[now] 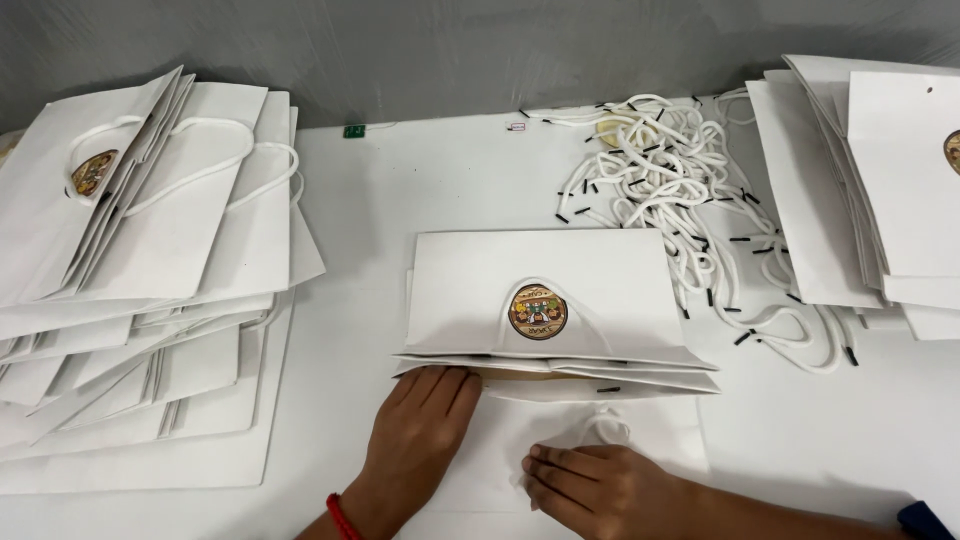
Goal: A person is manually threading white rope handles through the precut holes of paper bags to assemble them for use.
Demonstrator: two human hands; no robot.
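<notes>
Two hands: both rest low on a white paper bag [560, 300] lying flat at the table's near centre.
Left hand [420, 425]: palm down, fingers flat and together, tips touching the bag's near folded edge.
Right hand [600, 485]: fingers curled, pinching a white cord [603, 425].
Label: round, brown, mid-bag.
Stacks: white bags left [150, 290] and right [870, 190].
Cords: loose pile [660, 170], far right.

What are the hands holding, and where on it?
The left hand presses flat on the open mouth edge of the white paper bag. The right hand pinches the white cord handle at its knot near that edge.
</notes>
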